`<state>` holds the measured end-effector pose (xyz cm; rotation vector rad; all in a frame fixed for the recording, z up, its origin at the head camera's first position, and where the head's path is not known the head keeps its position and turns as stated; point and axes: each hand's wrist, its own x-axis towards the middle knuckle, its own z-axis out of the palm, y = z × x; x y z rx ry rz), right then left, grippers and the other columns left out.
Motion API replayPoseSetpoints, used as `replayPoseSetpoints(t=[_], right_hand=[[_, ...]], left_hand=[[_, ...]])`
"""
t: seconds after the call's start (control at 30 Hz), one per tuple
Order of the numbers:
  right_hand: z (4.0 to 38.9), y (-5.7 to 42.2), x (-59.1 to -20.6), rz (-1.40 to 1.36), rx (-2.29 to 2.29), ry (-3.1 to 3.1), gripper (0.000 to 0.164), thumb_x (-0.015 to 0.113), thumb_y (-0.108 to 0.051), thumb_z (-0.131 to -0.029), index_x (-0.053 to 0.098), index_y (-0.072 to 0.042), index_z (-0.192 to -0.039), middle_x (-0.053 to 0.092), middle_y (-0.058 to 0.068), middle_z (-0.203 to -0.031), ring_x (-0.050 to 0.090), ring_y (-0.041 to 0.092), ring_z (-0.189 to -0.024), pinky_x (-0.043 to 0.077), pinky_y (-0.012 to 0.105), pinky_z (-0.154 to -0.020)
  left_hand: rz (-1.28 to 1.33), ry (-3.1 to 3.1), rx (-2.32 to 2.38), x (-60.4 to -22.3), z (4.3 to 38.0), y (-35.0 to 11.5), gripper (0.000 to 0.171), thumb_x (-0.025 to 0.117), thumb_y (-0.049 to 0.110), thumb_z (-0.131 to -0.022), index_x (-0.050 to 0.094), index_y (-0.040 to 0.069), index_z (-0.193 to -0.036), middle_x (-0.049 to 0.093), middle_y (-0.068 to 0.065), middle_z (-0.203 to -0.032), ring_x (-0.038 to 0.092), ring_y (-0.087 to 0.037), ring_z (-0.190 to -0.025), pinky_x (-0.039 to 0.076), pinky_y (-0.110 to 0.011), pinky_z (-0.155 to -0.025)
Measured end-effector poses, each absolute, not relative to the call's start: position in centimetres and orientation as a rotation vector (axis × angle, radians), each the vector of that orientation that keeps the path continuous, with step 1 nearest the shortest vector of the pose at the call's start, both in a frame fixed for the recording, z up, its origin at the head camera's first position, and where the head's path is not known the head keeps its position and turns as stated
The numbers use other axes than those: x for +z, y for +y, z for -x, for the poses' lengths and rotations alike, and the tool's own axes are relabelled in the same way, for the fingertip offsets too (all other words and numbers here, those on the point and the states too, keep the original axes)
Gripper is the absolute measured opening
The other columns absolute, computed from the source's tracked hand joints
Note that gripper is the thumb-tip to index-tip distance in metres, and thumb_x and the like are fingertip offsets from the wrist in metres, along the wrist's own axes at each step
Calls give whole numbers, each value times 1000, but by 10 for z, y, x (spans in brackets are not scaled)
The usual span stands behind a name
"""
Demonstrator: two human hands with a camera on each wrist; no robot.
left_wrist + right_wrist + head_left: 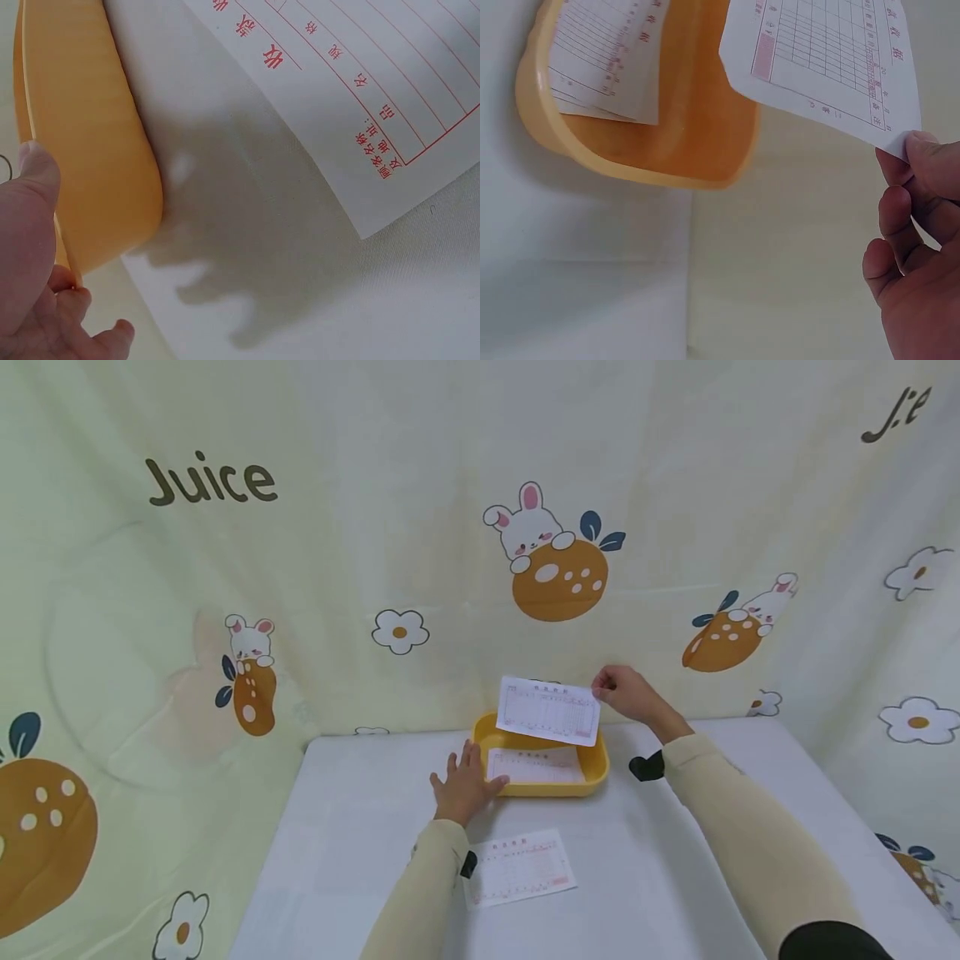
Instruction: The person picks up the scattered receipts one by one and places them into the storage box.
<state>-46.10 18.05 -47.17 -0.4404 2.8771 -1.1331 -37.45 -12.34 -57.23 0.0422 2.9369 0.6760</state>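
Observation:
A printed receipt slip (pixel 548 710) is tilted up over the back of a yellow plastic tray (pixel 551 790). My right hand (pixel 628 692) pinches its right corner between thumb and fingers; in the right wrist view the remaining fingers (pixel 896 229) are bent below the slip. More receipt slips (pixel 604 56) lie overlapped inside the tray. At the tray's left end, my left hand (pixel 463 785) rests with fingers spread, its thumb (pixel 39 169) against the rim. Another receipt slip (pixel 521 868) lies flat on the table nearer me, partly behind my left sleeve.
The white table (pixel 360 852) reaches back to a cream curtain (pixel 420 527) printed with rabbits and fruit. Black straps (pixel 647 767) show at both wrists.

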Motion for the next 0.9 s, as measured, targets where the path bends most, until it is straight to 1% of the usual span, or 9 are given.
replayPoseSetpoints(t=[0.23,0.37,0.47,0.5,0.6,0.67,0.73,0.83,0.9], right_hand=[[466,173,-496,431,-1166,2825,5,60,3,-106,65,5,-107,64,15,-98,57,32,-94,53,37,-83],[468,168,-506,435,-1181,2821,5,61,3,-106,65,3,-104,63,14,-97,56,32,-94,52,36,-82],[468,164,-512,432,-1173,2806,3,61,2,-106,64,4,-105,63,15,-98,57,33,-94,53,37,-83],[468,163,-515,423,-1166,2801,4,61,1,-106,64,5,-108,64,16,-100,57,33,-96,54,38,-85],[463,164,-522,388,-1162,2771,16,61,-1,-107,64,8,-121,66,20,-112,59,36,-104,56,43,-93],[460,165,-527,370,-1167,2756,25,59,-2,-108,61,9,-131,66,24,-122,60,40,-111,56,49,-100],[458,167,-530,370,-1178,2746,32,58,-3,-109,58,11,-138,63,29,-130,59,43,-117,54,54,-104],[455,170,-531,403,-1199,2740,36,57,-3,-109,55,13,-142,61,33,-135,59,47,-121,53,57,-105],[453,169,-530,427,-1219,2739,36,58,-4,-110,56,13,-142,61,33,-136,59,47,-122,53,57,-106]], left_hand=[[-40,2933,685,-568,374,-122,89,70,56,-101,33,8,-167,28,-10,-175,29,-42,-157,22,-76,-119],[-17,2926,695,-565,373,-121,89,71,55,-100,34,8,-167,29,-10,-175,29,-42,-157,21,-76,-120],[-6,2925,684,-565,373,-122,89,71,54,-100,34,8,-167,29,-10,-175,29,-41,-158,21,-76,-120],[-2,2923,686,-564,373,-122,89,71,54,-100,34,8,-167,28,-9,-175,28,-41,-158,21,-76,-120],[-3,2914,694,-564,371,-120,89,71,53,-101,33,9,-168,27,-9,-176,27,-41,-158,20,-75,-121],[-6,2911,711,-563,369,-120,89,72,53,-101,32,8,-167,27,-10,-176,27,-42,-158,19,-76,-121],[-8,2910,715,-563,368,-120,89,71,52,-101,32,8,-168,26,-10,-176,27,-42,-158,19,-76,-121],[-17,2898,709,-563,370,-121,90,70,53,-102,29,8,-168,23,-10,-177,25,-43,-159,18,-76,-121],[-25,2902,708,-564,371,-123,90,70,53,-102,30,8,-168,24,-11,-177,25,-43,-158,18,-77,-120]])
